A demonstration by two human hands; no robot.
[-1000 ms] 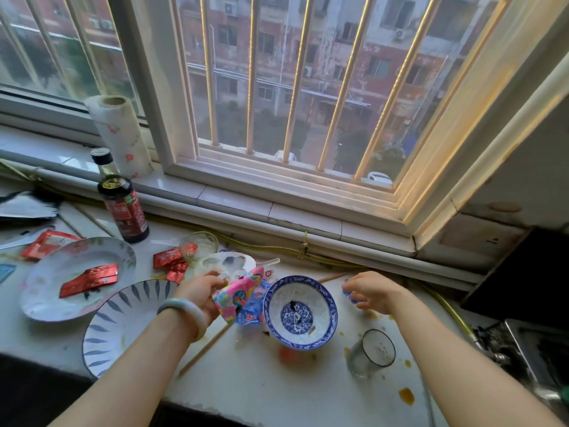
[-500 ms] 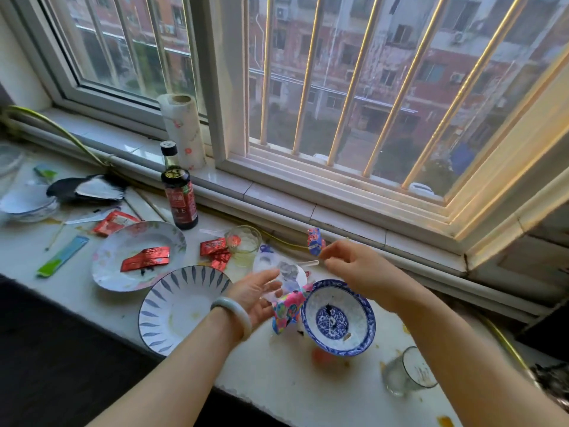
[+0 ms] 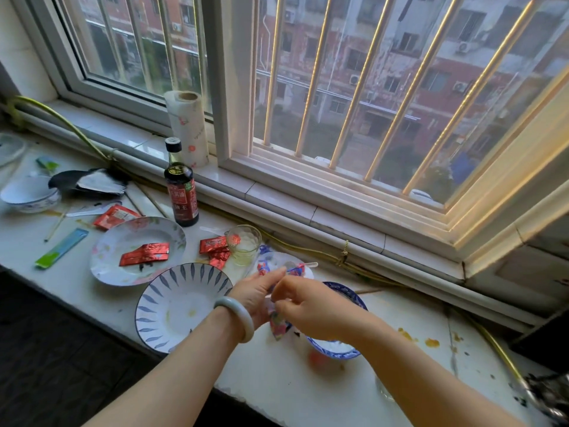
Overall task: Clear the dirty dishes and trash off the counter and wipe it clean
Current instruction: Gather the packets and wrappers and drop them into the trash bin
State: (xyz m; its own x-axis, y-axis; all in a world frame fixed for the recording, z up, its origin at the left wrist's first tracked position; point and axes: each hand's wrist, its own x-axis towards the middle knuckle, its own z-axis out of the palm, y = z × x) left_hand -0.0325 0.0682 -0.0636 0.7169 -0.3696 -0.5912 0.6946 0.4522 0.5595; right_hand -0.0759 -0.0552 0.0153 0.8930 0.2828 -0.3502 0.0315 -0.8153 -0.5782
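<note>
Your left hand (image 3: pixel 255 298) and right hand (image 3: pixel 311 306) each clamp their grip on the wrapper (image 3: pixel 278 326); the bowl (image 3: pixel 337 352) sits just beneath.

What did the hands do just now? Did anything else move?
The right hand picked a small wrapper off the counter right of the blue bowl, lifted it and carried it left to the left hand. Now the hands meet above the bowl, the left one holding the colourful wrapper. The striped plate, sauce bottle and small glass stayed put.
</note>
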